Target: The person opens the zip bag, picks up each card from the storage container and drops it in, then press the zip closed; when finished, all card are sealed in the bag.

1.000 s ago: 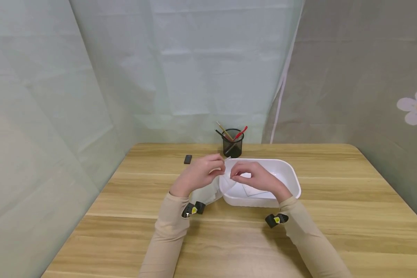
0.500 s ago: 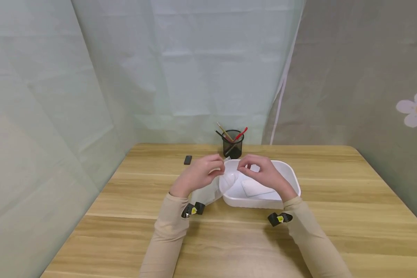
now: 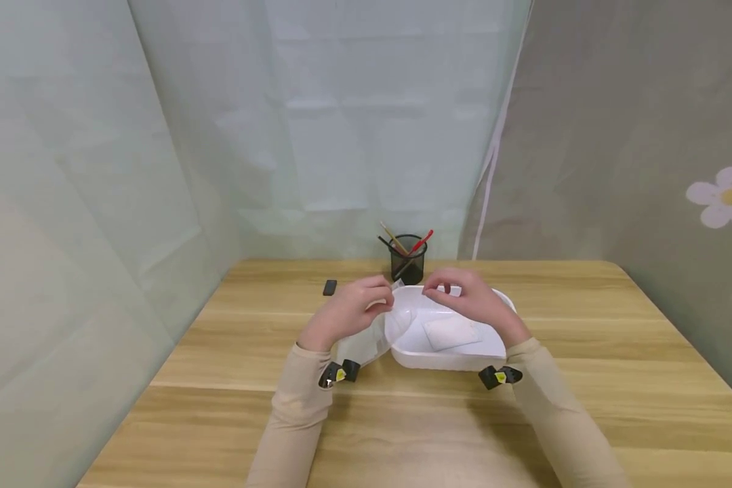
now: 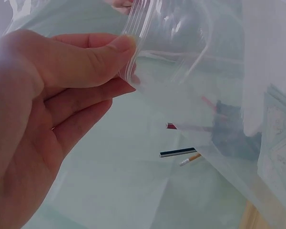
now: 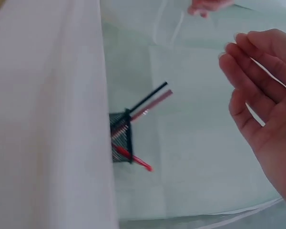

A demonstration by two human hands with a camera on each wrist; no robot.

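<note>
My left hand (image 3: 352, 310) pinches the zip edge of a clear plastic bag (image 3: 367, 339) between thumb and fingers, just left of a white plastic tub (image 3: 451, 357). In the left wrist view the thumb of that left hand (image 4: 62, 95) presses on the ribbed strip of the bag (image 4: 181, 57). My right hand (image 3: 463, 298) hovers over the tub's far side with fingers loosely bent. The right wrist view shows this right hand (image 5: 262, 95) holding nothing. A flat white sheet (image 3: 453, 332) lies in the tub.
A black mesh pen holder (image 3: 407, 257) with several pens stands behind the tub, also visible in the right wrist view as the pen holder (image 5: 121, 138). A small black object (image 3: 329, 287) lies at the back left of the wooden table (image 3: 585, 352). Fabric walls close in three sides.
My right hand has drawn away from the bag's mouth, rising and shifting right over the tub's far side. The left hand keeps its pinch on the bag.
</note>
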